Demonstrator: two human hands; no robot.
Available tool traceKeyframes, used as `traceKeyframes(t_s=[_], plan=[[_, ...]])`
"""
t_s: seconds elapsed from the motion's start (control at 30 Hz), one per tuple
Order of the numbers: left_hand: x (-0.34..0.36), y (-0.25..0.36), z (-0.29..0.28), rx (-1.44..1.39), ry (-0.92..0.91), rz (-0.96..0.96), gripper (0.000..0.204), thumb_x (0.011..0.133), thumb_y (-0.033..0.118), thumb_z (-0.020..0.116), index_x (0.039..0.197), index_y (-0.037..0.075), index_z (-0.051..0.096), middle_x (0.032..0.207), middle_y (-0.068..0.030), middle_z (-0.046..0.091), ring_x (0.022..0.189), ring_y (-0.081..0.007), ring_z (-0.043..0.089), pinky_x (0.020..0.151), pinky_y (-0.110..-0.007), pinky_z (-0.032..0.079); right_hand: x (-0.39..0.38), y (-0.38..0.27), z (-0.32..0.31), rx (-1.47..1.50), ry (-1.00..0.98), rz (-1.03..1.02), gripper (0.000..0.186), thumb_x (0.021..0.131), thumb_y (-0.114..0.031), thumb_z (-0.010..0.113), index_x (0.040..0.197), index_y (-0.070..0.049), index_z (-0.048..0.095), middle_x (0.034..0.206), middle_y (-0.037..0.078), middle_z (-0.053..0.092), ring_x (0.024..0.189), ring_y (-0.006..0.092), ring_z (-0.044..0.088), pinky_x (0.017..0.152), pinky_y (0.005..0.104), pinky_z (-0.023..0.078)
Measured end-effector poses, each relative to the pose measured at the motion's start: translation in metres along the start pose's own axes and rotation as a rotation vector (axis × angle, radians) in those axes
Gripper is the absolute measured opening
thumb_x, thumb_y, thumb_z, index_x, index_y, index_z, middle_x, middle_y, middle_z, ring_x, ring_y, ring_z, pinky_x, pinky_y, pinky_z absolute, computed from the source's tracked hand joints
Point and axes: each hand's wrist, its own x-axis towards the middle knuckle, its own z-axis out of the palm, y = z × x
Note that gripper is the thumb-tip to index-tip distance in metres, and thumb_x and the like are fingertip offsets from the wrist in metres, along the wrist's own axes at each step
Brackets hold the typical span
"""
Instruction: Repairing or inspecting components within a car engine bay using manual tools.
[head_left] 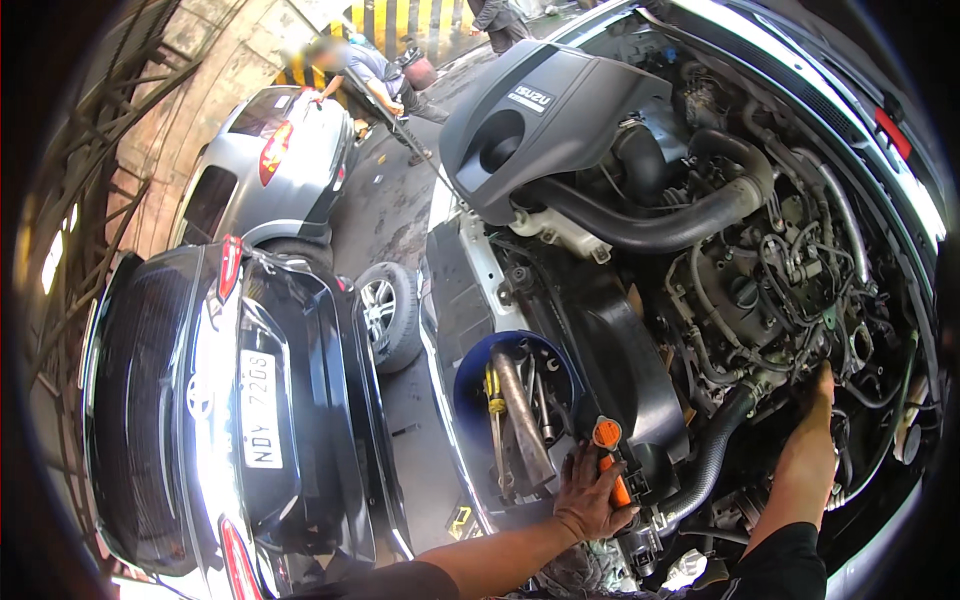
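My left hand [590, 500] lies on the front edge of the engine bay, fingers spread beside an orange radiator cap [607, 433]. Between its thumb and forefinger shows an orange, handle-like piece [618, 487]; I see no grip around it. Into the engine [745, 300] reaches my right arm, down among hoses and wiring. Only the back of my right hand [825, 385] shows there, its fingers hidden behind parts. Left of my left hand sits a blue bowl [466, 362] with a thick metal tube [520, 415], a yellow-handled tool [494, 388] and wrenches [545, 380].
A ribbed black hose [712, 455] runs between my arms. The grey engine cover [550, 120] rests at the far side. A black car [330, 400], a silver car [270, 160] and a loose wheel [385, 315] stand left. Another person [375, 80] bends near the silver car.
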Motion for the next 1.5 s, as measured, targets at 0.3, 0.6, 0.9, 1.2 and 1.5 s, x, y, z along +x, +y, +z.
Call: traceKeyframes(t_s=[0.3,0.6,0.9,1.2,1.5], plan=[[0.000,-0.004,0.004,-0.035,-0.001,0.010,0.077,0.079,0.065,0.057,0.137,0.016,0.044,0.144,-0.0317,0.027,0.135,-0.0564,0.023,0.108,-0.068,0.018,0.011,-0.003,-0.002,0.059,0.077,-0.028,0.048,0.087,-0.040,0.053,0.125,-0.011,0.056,0.123,0.013,0.056,0.110,0.0346,0.055,0.084,0.0573,0.048],[0.000,-0.001,-0.001,-0.059,-0.002,-0.002,0.075,0.078,0.065,0.058,0.134,0.015,0.049,0.145,-0.0306,0.025,0.137,-0.0546,0.020,0.111,-0.066,0.015,-0.029,-0.009,0.027,-0.032,0.001,0.100,0.051,0.090,-0.040,0.044,0.131,-0.010,0.050,0.126,0.013,0.056,0.110,0.0347,0.056,0.089,0.0537,0.048],[0.001,-0.002,-0.003,-0.072,-0.038,-0.011,0.074,0.077,0.061,0.061,0.133,0.015,0.048,0.147,-0.0320,0.022,0.137,-0.0545,0.020,0.110,-0.067,0.014,-0.016,-0.007,0.022,0.193,-0.175,0.060,0.043,0.090,-0.030,0.045,0.125,-0.007,0.057,0.115,0.014,0.062,0.106,0.0334,0.059,0.092,0.0514,0.049],[0.000,-0.001,-0.001,-0.084,-0.002,0.002,0.072,0.076,0.058,0.063,0.132,0.016,0.050,0.146,-0.0318,0.024,0.136,-0.0551,0.022,0.110,-0.067,0.015,-0.025,-0.008,0.027,0.103,-0.157,0.041,0.038,0.092,-0.026,0.044,0.119,-0.004,0.060,0.111,0.013,0.065,0.104,0.0312,0.061,0.093,0.0464,0.050],[0.000,-0.001,-0.002,-0.094,-0.016,-0.010,0.071,0.077,0.060,0.062,0.132,0.017,0.050,0.146,-0.0327,0.024,0.138,-0.0545,0.020,0.110,-0.066,0.015,-0.009,-0.007,0.018,0.122,-0.200,0.010,0.040,0.094,-0.030,0.043,0.124,-0.007,0.057,0.115,0.012,0.063,0.102,0.0307,0.061,0.091,0.0465,0.050]])
